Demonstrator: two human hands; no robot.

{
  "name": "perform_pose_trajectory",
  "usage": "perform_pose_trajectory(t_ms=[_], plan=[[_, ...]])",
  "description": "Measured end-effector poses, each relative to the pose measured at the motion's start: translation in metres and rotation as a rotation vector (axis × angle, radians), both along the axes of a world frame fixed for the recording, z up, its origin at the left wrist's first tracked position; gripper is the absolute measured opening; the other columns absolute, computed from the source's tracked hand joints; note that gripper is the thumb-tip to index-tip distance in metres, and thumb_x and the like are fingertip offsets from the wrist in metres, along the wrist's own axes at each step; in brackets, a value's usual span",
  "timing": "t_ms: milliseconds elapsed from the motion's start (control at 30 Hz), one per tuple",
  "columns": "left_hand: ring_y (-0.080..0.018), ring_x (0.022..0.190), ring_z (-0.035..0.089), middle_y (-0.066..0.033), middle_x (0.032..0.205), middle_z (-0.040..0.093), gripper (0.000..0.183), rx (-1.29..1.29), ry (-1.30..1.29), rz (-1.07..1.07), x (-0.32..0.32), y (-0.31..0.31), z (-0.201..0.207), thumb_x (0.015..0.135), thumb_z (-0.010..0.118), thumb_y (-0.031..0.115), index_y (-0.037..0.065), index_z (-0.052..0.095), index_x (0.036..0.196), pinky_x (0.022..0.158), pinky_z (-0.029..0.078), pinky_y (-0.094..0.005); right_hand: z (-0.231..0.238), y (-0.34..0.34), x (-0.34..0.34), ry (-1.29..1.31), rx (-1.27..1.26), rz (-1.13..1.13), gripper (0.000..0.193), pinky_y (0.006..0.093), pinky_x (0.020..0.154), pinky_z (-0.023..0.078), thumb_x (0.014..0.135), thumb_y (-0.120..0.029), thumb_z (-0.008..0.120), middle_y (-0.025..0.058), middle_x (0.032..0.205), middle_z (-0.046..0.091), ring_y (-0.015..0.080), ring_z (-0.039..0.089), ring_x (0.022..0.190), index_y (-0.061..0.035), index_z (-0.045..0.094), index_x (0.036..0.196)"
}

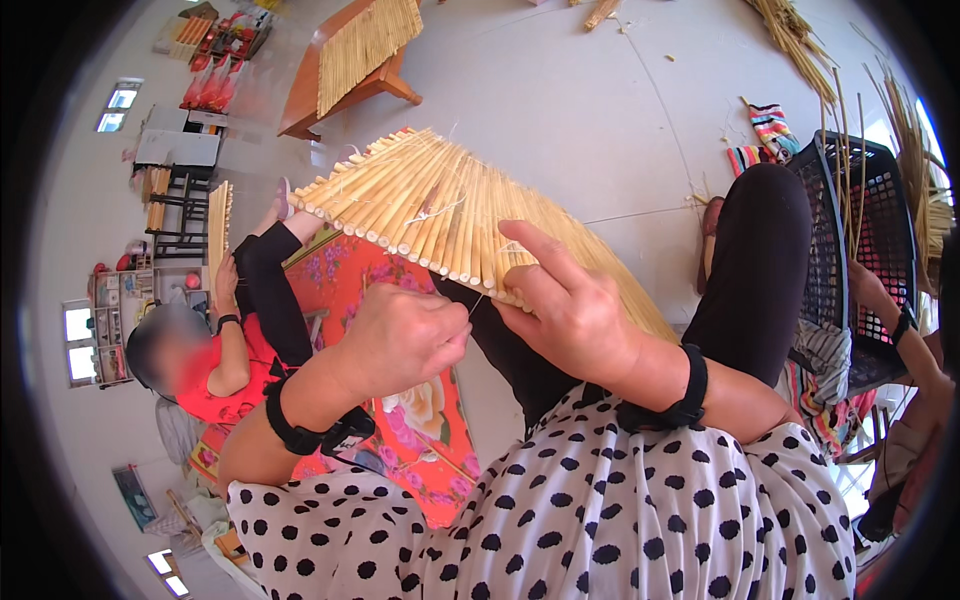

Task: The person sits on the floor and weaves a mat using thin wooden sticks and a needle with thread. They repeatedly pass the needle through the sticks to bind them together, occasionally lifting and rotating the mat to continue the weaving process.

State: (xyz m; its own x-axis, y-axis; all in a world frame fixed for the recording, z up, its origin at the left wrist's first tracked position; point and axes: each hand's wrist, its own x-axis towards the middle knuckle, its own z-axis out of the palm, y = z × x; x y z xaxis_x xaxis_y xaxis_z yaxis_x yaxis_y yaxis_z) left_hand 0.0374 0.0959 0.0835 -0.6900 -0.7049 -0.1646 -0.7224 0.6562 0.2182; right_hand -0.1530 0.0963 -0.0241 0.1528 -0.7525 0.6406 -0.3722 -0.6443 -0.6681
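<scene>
A mat of straw-coloured reed stalks [460, 200], bound side by side with pale thread, fans out over my lap with its cut ends toward me. At its near edge my right hand [578, 315] grips the mat between thumb and curled fingers, the index finger raised. My left hand [408, 335] is closed in a pinch just left of that edge. A thin thread or needle [476, 304] runs from its fingertips toward the mat; which of the two I cannot make out. Loose thread ends stick out on the mat's upper face.
A wooden bench [350, 75] carries another reed mat [368, 45]. To the left sits a co-worker in red [235, 375] holding a narrow reed mat [219, 225]. At right stand a dark plastic basket [860, 230] and another person's arm. Below lies a red floral cloth [440, 470].
</scene>
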Motion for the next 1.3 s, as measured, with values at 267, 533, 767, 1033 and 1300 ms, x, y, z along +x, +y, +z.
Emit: perform_pose_trajectory(t_ms=[267, 533, 767, 1033, 1300], plan=[[-0.0266, 0.052, 0.058, -0.0066, 0.059, 0.053, 0.021, -0.175, 0.040, 0.033, -0.009, -0.007, -0.001, 0.077, 0.071, 0.014, 0.008, 0.052, 0.067, 0.047, 0.046, -0.0368, 0.001, -0.006, -0.006, 0.048, -0.022, -0.011, 0.019, 0.0302, 0.050, 0.054, 0.069, -0.004, 0.072, 0.0132, 0.127, 0.060, 0.0206, 0.067, 0.067, -0.0036, 0.057, 0.082], [-0.0251, 0.049, 0.058, -0.0065, 0.057, 0.052, 0.021, -0.264, 0.139, 0.050, -0.017, 0.010, -0.028, 0.073, 0.070, 0.009, 0.008, 0.051, 0.065, 0.045, 0.045, -0.0363, -0.003, -0.001, -0.005, 0.025, -0.039, 0.011, 0.021, 0.0314, 0.050, 0.055, 0.069, -0.004, 0.073, 0.0147, 0.128, 0.059, 0.0225, 0.067, 0.065, -0.0027, 0.056, 0.079], [-0.0272, 0.049, 0.058, -0.0070, 0.057, 0.055, 0.018, -0.179, 0.169, 0.038, -0.010, 0.005, -0.028, 0.073, 0.069, 0.009, 0.008, 0.052, 0.065, 0.045, 0.046, -0.0371, -0.003, 0.001, -0.006, 0.047, -0.050, 0.052, 0.020, 0.0313, 0.051, 0.054, 0.069, -0.003, 0.073, 0.0174, 0.127, 0.060, 0.0225, 0.065, 0.061, -0.0017, 0.054, 0.077], [-0.0250, 0.051, 0.059, -0.0060, 0.059, 0.054, 0.017, -0.211, 0.131, -0.091, 0.002, -0.012, -0.025, 0.073, 0.070, 0.012, 0.008, 0.054, 0.069, 0.046, 0.047, -0.0370, 0.003, -0.005, -0.005, 0.049, -0.016, 0.018, 0.023, 0.0314, 0.054, 0.055, 0.062, -0.001, 0.078, 0.0130, 0.119, 0.066, 0.0229, 0.067, 0.067, -0.0040, 0.058, 0.073], [-0.0281, 0.051, 0.059, -0.0091, 0.056, 0.053, 0.021, -0.098, 0.239, 0.132, -0.014, 0.001, -0.030, 0.076, 0.068, 0.010, 0.007, 0.050, 0.065, 0.045, 0.045, -0.0386, 0.003, -0.013, -0.010, 0.026, -0.011, 0.004, 0.023, 0.0307, 0.050, 0.053, 0.062, 0.001, 0.077, 0.0139, 0.118, 0.066, 0.0238, 0.066, 0.063, -0.0028, 0.058, 0.073]])
